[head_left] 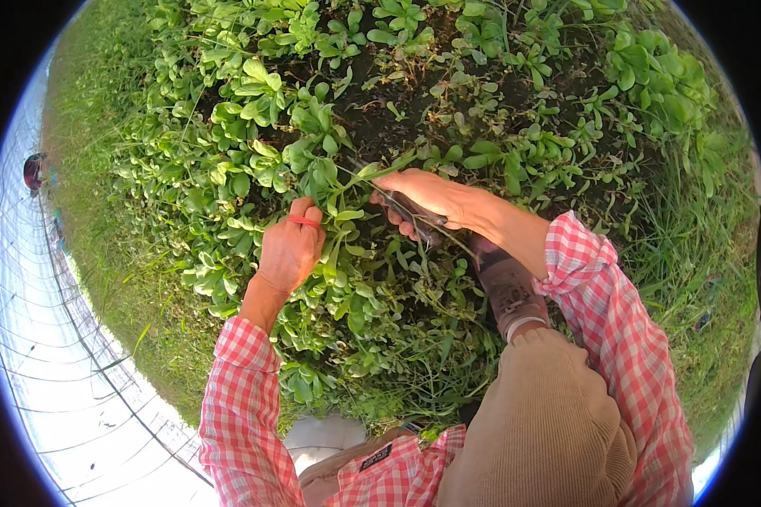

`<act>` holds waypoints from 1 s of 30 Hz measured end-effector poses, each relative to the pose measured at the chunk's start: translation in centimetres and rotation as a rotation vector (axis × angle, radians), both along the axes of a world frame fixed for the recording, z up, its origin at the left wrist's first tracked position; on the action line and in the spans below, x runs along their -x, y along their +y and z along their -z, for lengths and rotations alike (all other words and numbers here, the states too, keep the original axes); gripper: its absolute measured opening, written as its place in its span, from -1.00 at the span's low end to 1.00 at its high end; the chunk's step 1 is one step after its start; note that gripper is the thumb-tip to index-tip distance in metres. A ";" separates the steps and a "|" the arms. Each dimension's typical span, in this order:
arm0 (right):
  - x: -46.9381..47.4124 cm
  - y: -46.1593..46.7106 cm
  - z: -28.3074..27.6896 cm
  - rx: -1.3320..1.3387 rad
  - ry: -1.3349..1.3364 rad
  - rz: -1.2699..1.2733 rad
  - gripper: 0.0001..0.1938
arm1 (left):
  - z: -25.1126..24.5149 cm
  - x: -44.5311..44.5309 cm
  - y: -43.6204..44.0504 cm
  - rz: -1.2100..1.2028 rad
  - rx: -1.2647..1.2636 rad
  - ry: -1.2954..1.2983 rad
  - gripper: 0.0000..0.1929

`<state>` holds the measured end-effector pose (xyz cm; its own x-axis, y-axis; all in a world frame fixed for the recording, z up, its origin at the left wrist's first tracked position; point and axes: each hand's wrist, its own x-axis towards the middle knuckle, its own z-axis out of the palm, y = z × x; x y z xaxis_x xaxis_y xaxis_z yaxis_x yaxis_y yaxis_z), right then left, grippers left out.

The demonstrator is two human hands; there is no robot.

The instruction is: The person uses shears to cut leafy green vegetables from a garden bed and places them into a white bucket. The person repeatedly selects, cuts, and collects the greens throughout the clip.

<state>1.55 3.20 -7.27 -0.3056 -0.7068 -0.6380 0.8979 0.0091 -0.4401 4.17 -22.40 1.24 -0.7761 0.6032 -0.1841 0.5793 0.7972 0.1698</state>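
My left hand (pixel 293 244) is closed in a fist at a leafy green plant (pixel 320 180), its fingertips hidden among the leaves. A red rubber band (pixel 303 222) loops around its fingers. To its right, my right hand (pixel 428 196) grips the dark handle (pixel 415 217) of a hand tool. The tool's working end runs into the foliage and is mostly hidden, so I cannot tell its kind. A thin pale stem crosses beside the handle. Both hands are low over the bed, a short gap apart, with narrow-leaved shoots (pixel 342 218) between them.
Leafy plants and low weeds cover dark soil (pixel 380 120). My boot (pixel 513 291) stands in the bed below my right forearm, and my bent knee (pixel 539 405) rises beside it. Grass (pixel 101 209) borders the bed. White sheeting with a grid (pixel 101 405) curves along the left.
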 end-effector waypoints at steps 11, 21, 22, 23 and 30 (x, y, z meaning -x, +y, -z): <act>3.0 -3.5 -0.1 -0.051 0.040 -0.156 -0.53 | 0.5 4.8 3.9 -0.459 0.378 -0.211 -0.37; 3.0 -4.6 -0.1 -0.070 0.010 -0.095 -0.61 | 1.3 7.2 3.6 -0.376 0.552 -0.305 -0.66; 2.9 -4.5 -0.1 -0.062 0.007 -0.090 -0.62 | 1.4 7.2 3.7 -0.366 0.575 -0.309 -0.67; 2.7 -4.3 -0.1 -0.068 0.022 -0.084 -0.61 | 1.4 7.2 3.7 -0.351 0.597 -0.309 -0.67; 2.1 -1.6 -0.1 0.026 -0.123 0.173 -0.55 | -0.4 4.8 4.5 -0.389 0.305 -0.135 -0.61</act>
<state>-0.51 1.63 -7.16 -0.3444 -0.6673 -0.6603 0.9322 -0.1596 -0.3249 -0.63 -17.92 1.63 -0.8895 0.1780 -0.4207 0.2193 0.9743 -0.0515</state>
